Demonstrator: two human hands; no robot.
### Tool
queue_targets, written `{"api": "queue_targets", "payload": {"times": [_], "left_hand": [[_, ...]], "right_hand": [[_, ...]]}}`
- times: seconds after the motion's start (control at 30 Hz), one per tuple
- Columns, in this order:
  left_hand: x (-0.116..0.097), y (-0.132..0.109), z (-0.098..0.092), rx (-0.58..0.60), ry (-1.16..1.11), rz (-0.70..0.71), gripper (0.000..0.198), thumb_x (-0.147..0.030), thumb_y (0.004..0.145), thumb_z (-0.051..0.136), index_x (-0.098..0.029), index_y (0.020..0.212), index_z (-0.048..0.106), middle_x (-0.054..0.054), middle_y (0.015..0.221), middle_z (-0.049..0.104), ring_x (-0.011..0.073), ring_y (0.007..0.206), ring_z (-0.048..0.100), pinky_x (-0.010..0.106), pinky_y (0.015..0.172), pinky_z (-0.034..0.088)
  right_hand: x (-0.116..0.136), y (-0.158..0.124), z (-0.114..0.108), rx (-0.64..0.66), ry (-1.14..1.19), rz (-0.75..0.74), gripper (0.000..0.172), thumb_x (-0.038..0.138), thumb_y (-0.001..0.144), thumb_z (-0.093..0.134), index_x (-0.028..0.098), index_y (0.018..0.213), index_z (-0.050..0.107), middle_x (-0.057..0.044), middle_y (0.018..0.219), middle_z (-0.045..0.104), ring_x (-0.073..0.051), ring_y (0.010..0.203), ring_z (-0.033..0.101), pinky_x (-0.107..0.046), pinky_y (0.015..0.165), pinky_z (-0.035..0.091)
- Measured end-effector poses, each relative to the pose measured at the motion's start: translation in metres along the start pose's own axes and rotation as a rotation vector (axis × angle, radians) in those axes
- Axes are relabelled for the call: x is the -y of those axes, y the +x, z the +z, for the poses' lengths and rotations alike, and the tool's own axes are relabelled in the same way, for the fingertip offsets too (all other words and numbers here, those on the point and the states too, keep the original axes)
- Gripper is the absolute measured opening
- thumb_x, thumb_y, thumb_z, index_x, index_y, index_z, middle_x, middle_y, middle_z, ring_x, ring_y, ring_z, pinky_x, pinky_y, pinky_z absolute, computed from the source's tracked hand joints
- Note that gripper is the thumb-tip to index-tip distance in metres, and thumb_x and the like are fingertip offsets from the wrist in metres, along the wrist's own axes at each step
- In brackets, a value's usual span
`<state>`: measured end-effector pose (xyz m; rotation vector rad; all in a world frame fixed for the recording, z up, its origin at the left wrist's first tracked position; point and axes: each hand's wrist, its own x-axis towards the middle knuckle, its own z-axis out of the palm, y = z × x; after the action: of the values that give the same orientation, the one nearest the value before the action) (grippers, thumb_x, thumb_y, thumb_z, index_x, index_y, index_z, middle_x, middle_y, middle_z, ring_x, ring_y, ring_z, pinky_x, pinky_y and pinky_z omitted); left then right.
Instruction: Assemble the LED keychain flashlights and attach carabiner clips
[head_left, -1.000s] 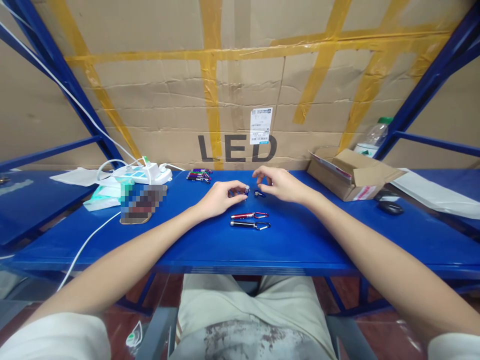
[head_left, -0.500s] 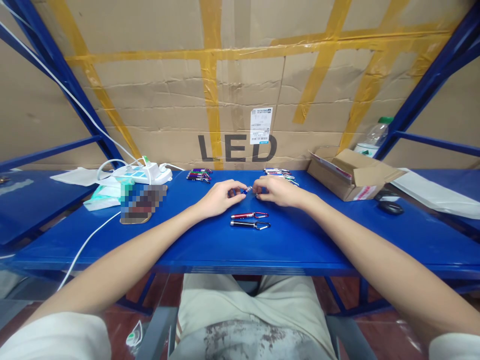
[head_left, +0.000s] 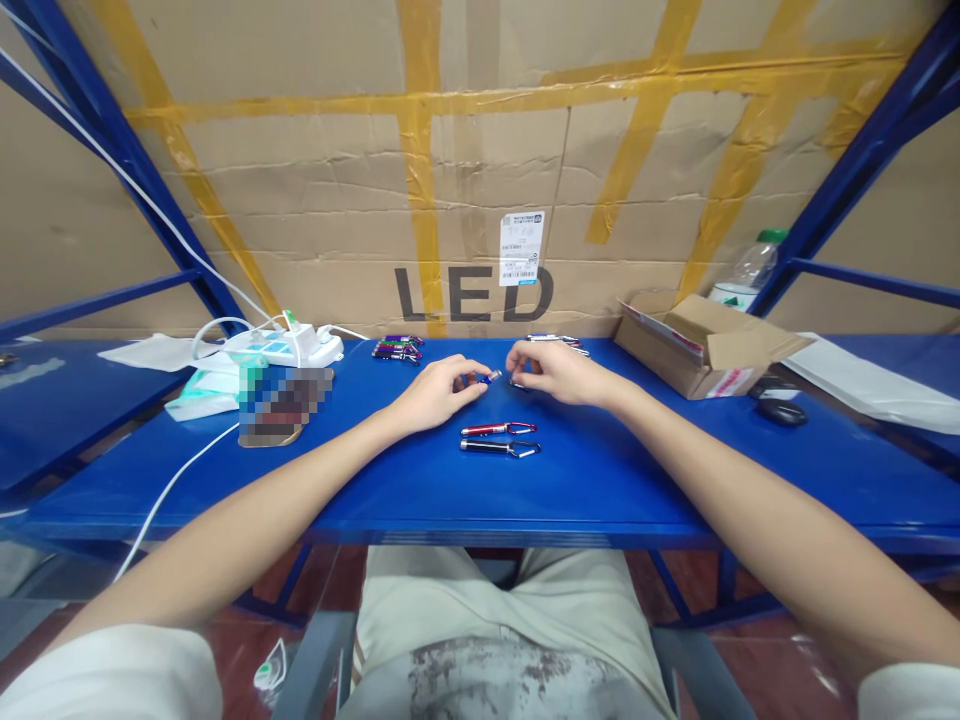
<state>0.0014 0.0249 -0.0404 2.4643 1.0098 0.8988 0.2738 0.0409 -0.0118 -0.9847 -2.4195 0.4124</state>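
Grips a small blue cylindrical keychain flashlight [head_left: 489, 378] in the left hand [head_left: 439, 388], with fingers curled shut round its body and the tip pointing right, just above the middle of the blue metal table [head_left: 600, 490]. Meets that tip with the right hand [head_left: 559, 372], fingertips closed in a pinch on a small dark piece [head_left: 516, 383], too small to identify. Just nearer on the table, below both hands: a slim red flashlight with a carabiner clip [head_left: 491, 430] and, right beside it and parallel, a slim black flashlight with a silver clip [head_left: 491, 447], neither touched. Farther back, left of the hands, a small heap of coloured keychain flashlights [head_left: 397, 350]; behind the right hand, a second heap of flashlights [head_left: 559, 342], partly hidden. To the right, an open brown cardboard box [head_left: 705, 345] with a black computer mouse [head_left: 780, 412] near it; to the left, a white power strip [head_left: 289, 345] with cables. Behind everything, a large taped cardboard carton printed LED [head_left: 472, 295].
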Motion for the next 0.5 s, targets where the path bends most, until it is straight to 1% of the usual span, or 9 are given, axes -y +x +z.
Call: {"api": "queue_targets", "payload": {"times": [0.1, 0.2, 0.27, 0.5], "left_hand": [[0.000, 0.000, 0.000, -0.003, 0.006, -0.024, 0.033, -0.041, 0.103, 0.067, -0.022, 0.126, 0.080, 0.006, 0.104, 0.073, 0.0182, 0.082, 0.064, 0.034, 0.083, 0.051], [-0.001, 0.000, 0.000, -0.008, 0.003, -0.022, 0.032, -0.040, 0.102, 0.067, -0.022, 0.125, 0.080, 0.006, 0.103, 0.073, 0.0178, 0.080, 0.064, 0.033, 0.083, 0.052], [-0.002, 0.000, -0.001, -0.011, -0.005, -0.014, 0.031, -0.039, 0.103, 0.067, -0.022, 0.125, 0.080, 0.006, 0.103, 0.073, 0.0176, 0.080, 0.063, 0.033, 0.083, 0.052], [-0.004, 0.000, 0.000, -0.028, -0.055, 0.004, 0.032, -0.041, 0.102, 0.068, -0.021, 0.124, 0.080, 0.006, 0.102, 0.072, 0.0167, 0.078, 0.062, 0.033, 0.080, 0.052]], "right_hand": [[0.008, 0.000, 0.000, -0.069, 0.128, 0.025, 0.019, 0.036, 0.094, 0.067, 0.021, 0.106, 0.069, -0.004, 0.088, 0.075, -0.019, 0.074, 0.063, -0.032, 0.070, 0.047], [0.015, 0.000, 0.000, -0.162, 0.208, 0.011, 0.025, 0.044, 0.094, 0.069, 0.021, 0.105, 0.070, -0.005, 0.092, 0.075, -0.020, 0.076, 0.062, -0.033, 0.071, 0.047], [0.018, -0.001, 0.000, -0.196, 0.229, 0.001, 0.027, 0.045, 0.093, 0.070, 0.021, 0.104, 0.070, -0.005, 0.094, 0.075, -0.020, 0.077, 0.062, -0.034, 0.072, 0.047], [0.021, -0.001, 0.003, -0.174, 0.248, 0.000, 0.027, 0.045, 0.095, 0.070, 0.021, 0.108, 0.071, -0.004, 0.091, 0.074, -0.020, 0.076, 0.062, -0.034, 0.072, 0.048]]}}
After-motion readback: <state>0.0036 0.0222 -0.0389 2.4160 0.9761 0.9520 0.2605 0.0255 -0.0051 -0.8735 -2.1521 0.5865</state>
